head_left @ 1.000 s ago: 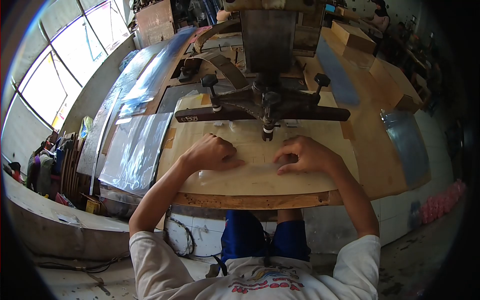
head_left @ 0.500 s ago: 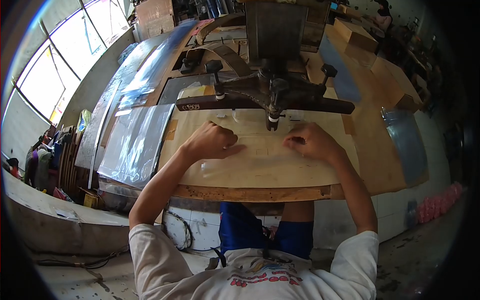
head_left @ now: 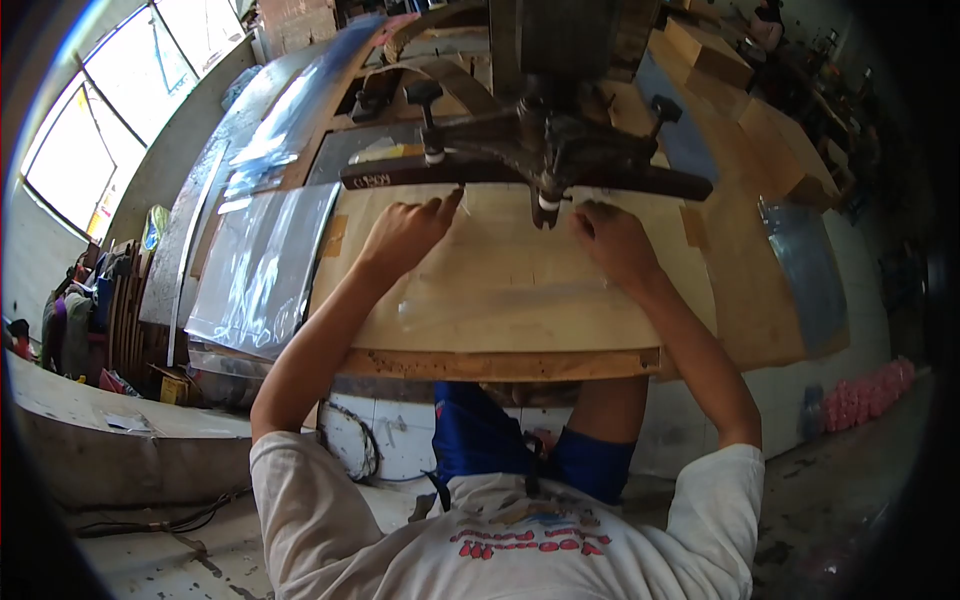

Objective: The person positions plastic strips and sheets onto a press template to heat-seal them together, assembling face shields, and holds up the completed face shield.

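Note:
My left hand (head_left: 408, 236) is at the far left part of a pale board (head_left: 480, 265), close below a dark metal bar (head_left: 390, 174). Its forefinger points toward the bar and the other fingers are bent; what they pinch, if anything, does not show. Opposite it, my right hand (head_left: 612, 242) is closed with curled fingers, just right of the forked tip (head_left: 546, 215) of a metal arm. Its fingertips are partly hidden. A faint glossy streak, perhaps clear plastic, crosses the board between my forearms.
Clear plastic sheets (head_left: 262, 265) are stacked left of the board. The heavy press head (head_left: 545, 150) with clamp knobs hangs over the far side. Cardboard boxes (head_left: 785, 150) and bluish plastic (head_left: 805, 270) lie to the right. Another person (head_left: 765, 28) is in the far background.
Both hands have moved away from me, from above the middle of the board to near the bar. My left forefinger now stretches forward. The whole view has shifted slightly.

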Demonstrator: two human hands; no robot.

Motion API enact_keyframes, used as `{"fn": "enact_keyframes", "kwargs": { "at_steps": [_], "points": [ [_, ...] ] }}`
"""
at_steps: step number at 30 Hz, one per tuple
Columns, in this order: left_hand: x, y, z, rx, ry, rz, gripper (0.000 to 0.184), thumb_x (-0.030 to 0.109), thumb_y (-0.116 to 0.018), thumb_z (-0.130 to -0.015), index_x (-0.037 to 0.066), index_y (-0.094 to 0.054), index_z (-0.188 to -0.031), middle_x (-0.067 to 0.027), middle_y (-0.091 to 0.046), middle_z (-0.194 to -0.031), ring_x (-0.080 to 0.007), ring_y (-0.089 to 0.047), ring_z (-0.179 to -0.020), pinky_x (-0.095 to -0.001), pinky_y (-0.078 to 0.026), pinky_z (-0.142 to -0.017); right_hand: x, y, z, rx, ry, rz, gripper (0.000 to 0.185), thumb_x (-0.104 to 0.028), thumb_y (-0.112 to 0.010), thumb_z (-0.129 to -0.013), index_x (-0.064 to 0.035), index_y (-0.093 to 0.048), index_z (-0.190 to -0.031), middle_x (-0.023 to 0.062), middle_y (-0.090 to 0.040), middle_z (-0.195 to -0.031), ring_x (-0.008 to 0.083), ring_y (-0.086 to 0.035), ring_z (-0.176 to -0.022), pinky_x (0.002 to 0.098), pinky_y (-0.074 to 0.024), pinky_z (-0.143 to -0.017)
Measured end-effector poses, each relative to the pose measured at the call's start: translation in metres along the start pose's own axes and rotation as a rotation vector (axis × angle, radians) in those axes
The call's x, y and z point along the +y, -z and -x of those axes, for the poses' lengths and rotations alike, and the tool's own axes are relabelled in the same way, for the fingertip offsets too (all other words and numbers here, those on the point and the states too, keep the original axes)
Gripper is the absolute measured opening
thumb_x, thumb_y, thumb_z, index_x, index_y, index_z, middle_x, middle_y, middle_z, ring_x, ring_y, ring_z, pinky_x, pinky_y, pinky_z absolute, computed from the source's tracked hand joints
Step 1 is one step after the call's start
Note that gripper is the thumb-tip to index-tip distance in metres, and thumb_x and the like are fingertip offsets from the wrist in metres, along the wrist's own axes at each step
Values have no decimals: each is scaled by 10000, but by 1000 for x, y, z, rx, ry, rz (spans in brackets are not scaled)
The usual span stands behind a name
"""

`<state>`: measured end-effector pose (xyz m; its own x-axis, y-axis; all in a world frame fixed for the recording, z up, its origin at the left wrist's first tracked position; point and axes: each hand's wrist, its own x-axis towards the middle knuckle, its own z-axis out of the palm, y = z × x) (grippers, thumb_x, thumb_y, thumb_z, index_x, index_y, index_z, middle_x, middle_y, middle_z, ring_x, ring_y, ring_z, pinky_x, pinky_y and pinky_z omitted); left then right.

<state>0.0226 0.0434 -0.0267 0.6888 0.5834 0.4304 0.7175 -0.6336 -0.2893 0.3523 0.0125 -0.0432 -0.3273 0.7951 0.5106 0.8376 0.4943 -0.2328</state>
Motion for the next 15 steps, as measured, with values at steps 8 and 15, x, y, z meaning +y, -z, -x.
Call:
{"fn": "enact_keyframes", "kwargs": {
  "at_steps": [8, 15],
  "points": [
    [-3, -18, -4, 52, 3, 1, 456, 63, -603, -872, 40, -607, -1328, -65, -675, -807, -202, -711, -668, -314, -554, -566, -1, 2, -1, 20, 81, 161, 331, -168, -633, -941, -43, -630, -1247, 127, -669, -768, 281, -691, -723, 396, -574, -641],
    [-3, -22, -2, 91, 30, 38, 365, 120, -611, -922, 74, -646, -1282, -49, -670, -799, -192, -705, -656, -313, -545, -558, -3, -1, -4, 52, 153, 189, 200, -165, -672, -928, -88, -675, -1113, 90, -671, -770, 260, -683, -690, 381, -560, -593]
  ]
}}
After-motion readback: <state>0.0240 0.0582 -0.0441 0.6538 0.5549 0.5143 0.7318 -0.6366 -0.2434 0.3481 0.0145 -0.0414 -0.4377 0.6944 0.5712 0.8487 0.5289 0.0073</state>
